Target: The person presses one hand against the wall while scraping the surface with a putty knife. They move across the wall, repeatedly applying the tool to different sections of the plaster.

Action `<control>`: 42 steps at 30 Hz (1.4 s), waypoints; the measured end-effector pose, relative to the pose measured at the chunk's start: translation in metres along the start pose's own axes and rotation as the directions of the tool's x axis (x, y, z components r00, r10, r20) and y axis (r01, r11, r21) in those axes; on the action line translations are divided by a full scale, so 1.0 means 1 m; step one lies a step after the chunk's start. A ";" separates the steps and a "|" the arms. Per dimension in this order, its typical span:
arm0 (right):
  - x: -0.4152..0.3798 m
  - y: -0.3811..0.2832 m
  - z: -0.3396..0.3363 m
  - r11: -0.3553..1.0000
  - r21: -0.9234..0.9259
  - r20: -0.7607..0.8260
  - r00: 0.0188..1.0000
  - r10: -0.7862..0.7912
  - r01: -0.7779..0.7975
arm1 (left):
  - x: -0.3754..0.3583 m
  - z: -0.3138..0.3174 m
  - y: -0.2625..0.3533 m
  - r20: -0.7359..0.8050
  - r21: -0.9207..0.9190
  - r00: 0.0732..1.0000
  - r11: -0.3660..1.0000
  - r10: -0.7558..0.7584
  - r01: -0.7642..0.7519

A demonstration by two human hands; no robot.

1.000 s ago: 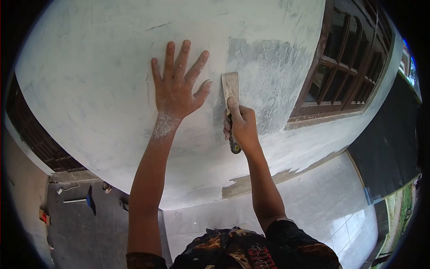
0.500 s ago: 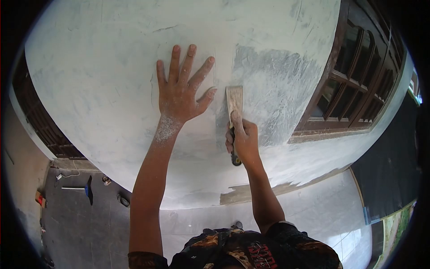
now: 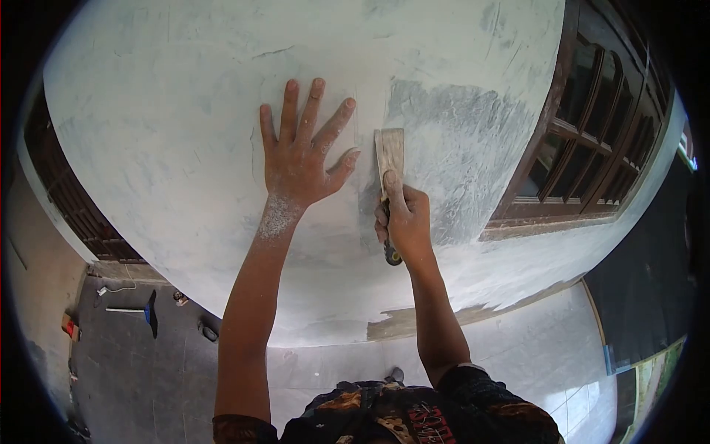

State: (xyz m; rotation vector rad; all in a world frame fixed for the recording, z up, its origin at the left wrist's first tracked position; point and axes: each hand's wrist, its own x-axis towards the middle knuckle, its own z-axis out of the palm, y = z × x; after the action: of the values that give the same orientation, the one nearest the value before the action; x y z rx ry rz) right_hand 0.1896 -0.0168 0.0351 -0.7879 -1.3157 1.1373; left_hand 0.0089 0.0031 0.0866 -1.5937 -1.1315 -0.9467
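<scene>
My left hand [image 3: 299, 155] lies flat against the white wall [image 3: 200, 133], fingers spread, with pale dust over the wrist. In my right hand [image 3: 403, 214] is a putty knife [image 3: 390, 152], its dark handle wrapped by the fingers and the thumb pressed along the blade. The wide blade points up, coated with whitish residue, and its edge lies over the wall surface at the left border of a grey patch [image 3: 451, 163]. Streaks and thin marks run through the wall's coating.
A brown wooden window [image 3: 569, 163] is set in the wall at right. Along the wall's base runs a bare brownish strip [image 3: 429, 320]. On the floor at left lie a blue-headed broom [image 3: 148, 311] and a shoe [image 3: 207, 331]. A dark sheet [image 3: 643, 274] hangs at right.
My right hand has slid the putty knife a little way up the wall. My left hand stays flat in the same place.
</scene>
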 end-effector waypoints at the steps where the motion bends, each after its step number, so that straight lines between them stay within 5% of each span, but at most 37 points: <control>1: -0.002 0.002 -0.001 1.000 0.001 -0.005 1.000 0.005 -0.005 | 0.000 -0.001 0.000 0.007 0.005 1.000 1.000 0.006 -0.006; 19: 0.000 0.006 0.005 0.998 -0.051 -0.070 0.996 -0.048 0.044 | -0.001 0.000 -0.002 0.000 -0.006 1.000 1.000 0.021 -0.021; 24: -0.014 0.009 0.005 0.999 0.016 -0.053 0.998 0.036 -0.035 | -0.001 -0.001 -0.003 0.004 -0.001 1.000 1.000 0.021 -0.021; 30: -0.001 0.003 0.010 0.992 0.104 0.001 0.998 -0.066 0.065 | 0.001 -0.005 0.002 0.003 -0.030 1.000 1.000 0.004 -0.004; 33: 0.000 -0.004 0.015 0.986 0.167 0.032 0.999 -0.009 0.004 | -0.006 -0.020 0.024 -0.034 -0.126 0.992 0.986 -0.118 0.113; 36: 0.005 -0.004 0.002 0.992 -0.090 0.045 0.995 -0.086 0.090 | -0.035 -0.039 0.071 -0.013 -0.274 0.915 0.881 -0.404 0.385; 39: 0.026 0.010 -0.017 0.924 -0.312 0.178 0.969 -0.171 0.220 | -0.060 -0.044 0.113 0.188 -0.422 0.777 0.665 -0.601 0.616; 41: 0.027 0.000 -0.024 0.919 -0.325 0.264 0.955 -0.138 0.223 | -0.069 -0.033 0.125 0.569 -0.658 0.554 0.068 -0.607 0.750; 42: 0.028 -0.006 -0.027 0.911 -0.338 0.321 0.939 -0.123 0.235 | -0.066 -0.032 0.130 0.557 -0.653 0.538 0.067 -0.632 0.755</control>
State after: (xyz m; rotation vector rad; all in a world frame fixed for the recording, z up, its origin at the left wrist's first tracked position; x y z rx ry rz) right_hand 0.2144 0.0115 0.0460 -0.7661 -1.8540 0.8869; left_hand 0.1129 -0.0621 0.0013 -1.8142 -1.7428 -2.4705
